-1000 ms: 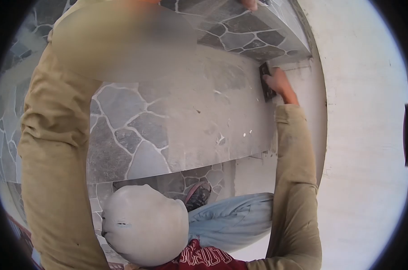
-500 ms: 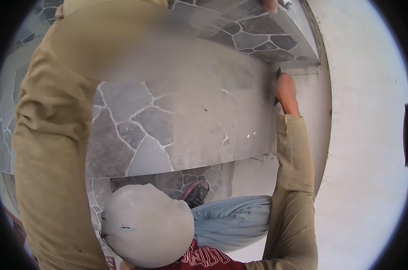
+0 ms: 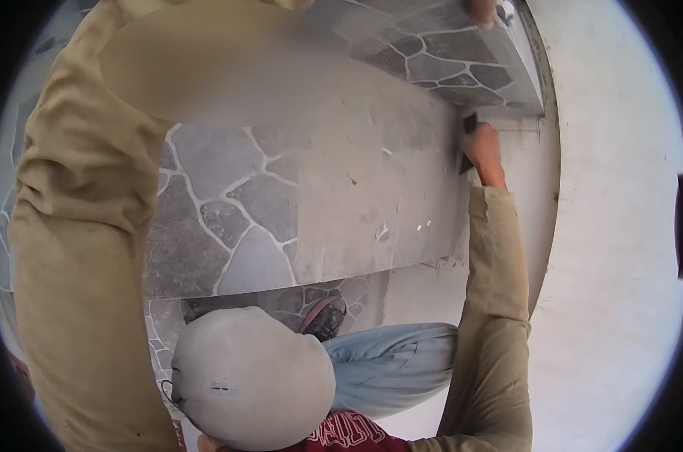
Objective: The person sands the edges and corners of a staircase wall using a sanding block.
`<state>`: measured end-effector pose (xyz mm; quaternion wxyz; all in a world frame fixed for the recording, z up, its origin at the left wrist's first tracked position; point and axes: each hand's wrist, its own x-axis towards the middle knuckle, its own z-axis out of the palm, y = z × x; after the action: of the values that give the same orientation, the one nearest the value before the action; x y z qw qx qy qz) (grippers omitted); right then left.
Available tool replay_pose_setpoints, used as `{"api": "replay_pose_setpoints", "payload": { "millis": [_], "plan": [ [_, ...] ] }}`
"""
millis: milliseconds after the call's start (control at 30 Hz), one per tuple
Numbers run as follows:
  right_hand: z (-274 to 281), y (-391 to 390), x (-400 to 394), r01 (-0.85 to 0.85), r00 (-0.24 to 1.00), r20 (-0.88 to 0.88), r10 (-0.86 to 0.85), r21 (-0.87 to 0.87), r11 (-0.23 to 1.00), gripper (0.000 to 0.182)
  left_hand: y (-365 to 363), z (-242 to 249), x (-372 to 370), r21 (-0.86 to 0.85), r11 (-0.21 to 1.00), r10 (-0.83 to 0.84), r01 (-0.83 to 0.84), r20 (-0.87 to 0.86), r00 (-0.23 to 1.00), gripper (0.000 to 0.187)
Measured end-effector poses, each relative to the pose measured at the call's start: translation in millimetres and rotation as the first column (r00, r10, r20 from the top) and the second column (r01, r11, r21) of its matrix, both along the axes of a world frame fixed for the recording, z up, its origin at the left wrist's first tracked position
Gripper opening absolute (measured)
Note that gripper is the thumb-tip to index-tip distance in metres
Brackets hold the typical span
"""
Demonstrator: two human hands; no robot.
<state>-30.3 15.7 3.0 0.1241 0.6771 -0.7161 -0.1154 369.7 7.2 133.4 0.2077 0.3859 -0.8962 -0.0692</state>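
Note:
My right hand (image 3: pixel 485 148) is closed around a dark, flat-bladed trowel (image 3: pixel 471 123). Its blade stands along the join between the grey-coated surface (image 3: pixel 356 203) and the white wall (image 3: pixel 516 154). The coat is smooth and greyish beige, with a few white specks and scrapes. My left sleeve (image 3: pixel 85 248) runs up the left side and bends toward the top, where a blurred patch covers much of it. Part of my left hand (image 3: pixel 483 11) shows at the top edge, by the end of the stone-patterned step; most of its fingers are cut off.
Grey flagstone patterning (image 3: pixel 232 203) with pale joints borders the coat on the left. A raised patterned step (image 3: pixel 462 68) stands at the top right. Below the surface's near edge are a shoe (image 3: pixel 326 318), a jeans-clad leg (image 3: pixel 390 369) and a grey cap (image 3: pixel 255 377).
The view has shifted slightly. My right hand and the trowel stay at the wall join, with the blade's angle a little changed. The hand at the top shows farther right and slightly lower.

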Motion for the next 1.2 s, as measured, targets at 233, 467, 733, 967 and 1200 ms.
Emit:
{"api": "replay_pose_setpoints", "payload": {
  "millis": [233,467,733,967,1200],
  "plan": [
    [-9,-17,-16,-0.055,0.998,-0.017,0.057,0.079,0.995,0.029,-1,-1,0,0.013,1.0,-0.022,0.021,0.016,1.0,0.058],
    [-17,-13,-20,-0.117,0.993,0.009,0.116,0.044,0.992,0.029,-6,3,-2,0.08,0.993,-0.089,0.086,0.032,0.996,0.058],
    [-11,-9,-28,-0.082,0.996,0.043,0.081,0.016,0.997,0.028,-5,1,-4,0.07,0.997,-0.034,0.03,0.049,0.998,0.058],
    [-8,-10,-19,-0.083,0.995,0.06,0.081,0.035,0.996,0.029,-5,2,2,0.062,0.995,-0.084,0.083,0.025,0.996,0.055],
    [-9,-3,-23,-0.023,0.993,0.113,0.027,-0.032,0.999,0.029,-11,-2,-2,-0.046,0.999,-0.023,0.025,0.037,0.999,0.055]
  ]
}}
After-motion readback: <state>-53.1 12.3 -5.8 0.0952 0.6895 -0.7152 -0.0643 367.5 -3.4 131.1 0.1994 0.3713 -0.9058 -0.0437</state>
